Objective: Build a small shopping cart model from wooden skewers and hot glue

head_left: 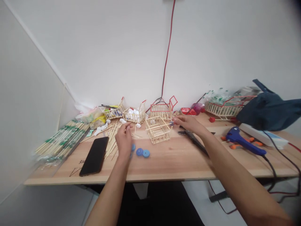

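Note:
My left hand (124, 139) is over a loose pile of thin wooden sticks (112, 142), its fingers curled together; what they hold, if anything, is hidden. Blue bottle caps (143, 152) lie just right of that wrist. In the middle stands a small open frame basket (158, 130) built of wooden sticks. At its right side my right hand (185, 122) pinches a small blue-grey piece (171, 123), which meets the end of a stick across the basket's upper part. Whether the piece is fixed to the stick I cannot tell.
A black phone (94, 156) and packed stick bundles (63, 138) lie left. More stick baskets (135, 114) line the wall, one holding white caps. Black pliers (196, 141) lie under my right forearm. A blue glue gun (243, 141), power strip (263, 135) and cords occupy the right.

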`<state>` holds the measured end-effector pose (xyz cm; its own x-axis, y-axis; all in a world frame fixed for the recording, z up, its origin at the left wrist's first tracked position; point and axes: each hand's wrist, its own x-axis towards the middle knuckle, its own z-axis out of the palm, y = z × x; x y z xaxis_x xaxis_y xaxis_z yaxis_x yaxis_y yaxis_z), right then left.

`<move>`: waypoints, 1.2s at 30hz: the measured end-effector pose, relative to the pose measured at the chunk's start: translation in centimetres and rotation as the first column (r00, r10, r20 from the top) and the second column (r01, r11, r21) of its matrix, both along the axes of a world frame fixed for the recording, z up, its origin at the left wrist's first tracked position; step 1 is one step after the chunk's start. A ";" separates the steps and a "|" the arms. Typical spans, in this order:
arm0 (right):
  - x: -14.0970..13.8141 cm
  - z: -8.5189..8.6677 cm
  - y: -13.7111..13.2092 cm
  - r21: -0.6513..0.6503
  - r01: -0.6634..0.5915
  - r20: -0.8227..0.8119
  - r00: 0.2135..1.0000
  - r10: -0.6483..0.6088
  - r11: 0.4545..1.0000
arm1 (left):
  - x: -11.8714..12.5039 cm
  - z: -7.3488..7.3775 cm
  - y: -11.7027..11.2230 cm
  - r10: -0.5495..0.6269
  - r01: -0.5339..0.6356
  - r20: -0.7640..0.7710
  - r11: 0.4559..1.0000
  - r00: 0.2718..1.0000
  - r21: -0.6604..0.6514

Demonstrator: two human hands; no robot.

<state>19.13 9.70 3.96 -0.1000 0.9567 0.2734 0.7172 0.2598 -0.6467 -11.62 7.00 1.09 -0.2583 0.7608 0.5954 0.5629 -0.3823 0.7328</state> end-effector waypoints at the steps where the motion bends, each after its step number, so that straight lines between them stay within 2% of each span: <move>1: -0.3 -0.1 0.4 -0.017 -0.018 -0.004 1.000 0.018 1.000 | -0.5 0.0 0.2 0.019 -0.019 0.007 1.000 1.000 -0.014; 4: -1.0 -0.5 1.2 -0.074 -0.060 -0.028 0.998 0.059 0.995 | -2.2 -0.4 0.9 0.054 -0.058 -0.035 0.992 0.998 -0.112; 7: -1.4 -0.9 1.1 -0.107 -0.086 -0.058 0.995 0.080 0.991 | -4.1 -0.6 1.3 0.091 -0.131 -0.180 0.964 0.980 -0.230; 11: -1.6 -1.3 0.4 -0.102 -0.107 -0.091 0.991 0.097 0.989 | -5.8 -0.6 1.1 0.119 -0.211 -0.380 0.954 0.917 -0.212; 15: -1.4 -1.7 0.1 -0.068 -0.095 -0.144 0.986 0.084 0.993 | -5.7 -0.8 0.4 0.089 -0.251 -0.501 0.931 0.861 -0.266; 20: -1.2 -2.5 0.4 -0.078 -0.080 -0.208 0.976 0.062 0.994 | -4.4 -1.2 -0.3 0.077 -0.358 -0.662 0.885 0.745 -0.300; 25: -1.3 -2.8 0.6 -0.045 -0.050 -0.253 0.967 0.037 0.998 | -4.2 -1.3 -0.5 0.098 -0.402 -0.705 0.872 0.703 -0.280; 36: -1.4 -2.8 0.4 -0.077 -0.110 -0.281 0.956 0.085 0.991 | -4.8 -2.0 0.0 0.108 -0.382 -0.680 0.885 0.726 -0.267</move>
